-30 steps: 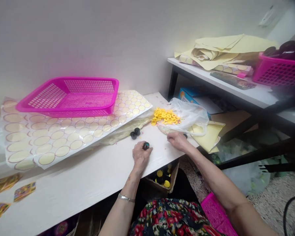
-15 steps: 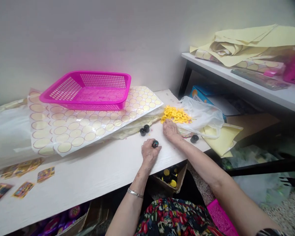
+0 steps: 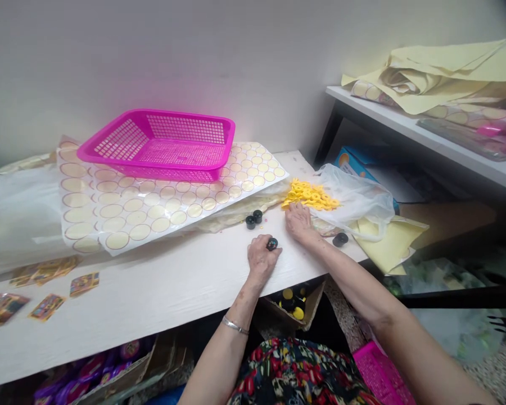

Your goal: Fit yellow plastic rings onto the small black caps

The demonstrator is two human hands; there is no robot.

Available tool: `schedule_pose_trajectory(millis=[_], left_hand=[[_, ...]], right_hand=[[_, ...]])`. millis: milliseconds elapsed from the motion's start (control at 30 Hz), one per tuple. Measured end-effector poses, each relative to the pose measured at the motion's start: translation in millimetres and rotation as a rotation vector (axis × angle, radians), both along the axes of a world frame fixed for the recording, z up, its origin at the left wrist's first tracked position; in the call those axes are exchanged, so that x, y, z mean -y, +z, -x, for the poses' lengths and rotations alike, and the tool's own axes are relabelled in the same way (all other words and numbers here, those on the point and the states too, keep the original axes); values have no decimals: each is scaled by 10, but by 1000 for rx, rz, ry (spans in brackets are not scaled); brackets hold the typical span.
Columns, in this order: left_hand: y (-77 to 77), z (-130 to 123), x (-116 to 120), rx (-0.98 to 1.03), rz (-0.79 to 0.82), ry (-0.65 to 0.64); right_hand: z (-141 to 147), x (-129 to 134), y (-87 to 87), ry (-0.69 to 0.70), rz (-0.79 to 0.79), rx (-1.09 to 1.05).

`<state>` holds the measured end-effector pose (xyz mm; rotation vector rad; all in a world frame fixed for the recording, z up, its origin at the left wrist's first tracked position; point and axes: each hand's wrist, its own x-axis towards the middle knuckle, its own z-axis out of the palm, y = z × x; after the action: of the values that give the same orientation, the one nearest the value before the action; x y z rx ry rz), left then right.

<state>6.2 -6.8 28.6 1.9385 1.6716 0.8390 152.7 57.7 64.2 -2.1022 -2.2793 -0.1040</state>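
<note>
One small, round, black plastic piece (image 3: 272, 243) sat in the fingers of our left hand (image 3: 262, 256), which were curled closed around its side, on or just over the white, smooth-topped bench (image 3: 185, 281). Its top faced up and showed coloured specks, too small for us to tell whether they were loose bits or a print. We judged it light, stiff and a little slippery, best held by its side wall and kept level in case anything in it was loose. The fingers of our right hand (image 3: 300, 221) reached to the near edge of a heap of thin, bright yellow plastic rings and discs (image 3: 311, 197); we could not tell whether they had pinched one. These looked nearly weightless and hard, apt to slide over each other, so the rim of a single one seemed the place to take hold.

Just beyond the left hand stood two black plastic cylinders (image 3: 250, 222), side by side, and another short black cylinder (image 3: 340, 240) lay to the right of the right hand. Beside the heap spread a crumpled, translucent white plastic bag (image 3: 362, 191). Farther left, a bright pink mesh plastic basket (image 3: 225, 143) rested on a sheet of cream ovals (image 3: 140, 232).
</note>
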Motion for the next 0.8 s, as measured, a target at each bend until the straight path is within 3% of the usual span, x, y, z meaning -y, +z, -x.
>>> schedule_pose_trajectory(millis=[267, 500, 800], left_hand=[[12, 4, -8, -30, -2, -5], [13, 3, -5, -29, -8, -7], [22, 17, -19, -14, 8, -9]], right_hand=[[325, -57, -111, 164, 35, -279], [357, -126, -238, 235, -20, -174], [413, -165, -130, 313, 55, -149]])
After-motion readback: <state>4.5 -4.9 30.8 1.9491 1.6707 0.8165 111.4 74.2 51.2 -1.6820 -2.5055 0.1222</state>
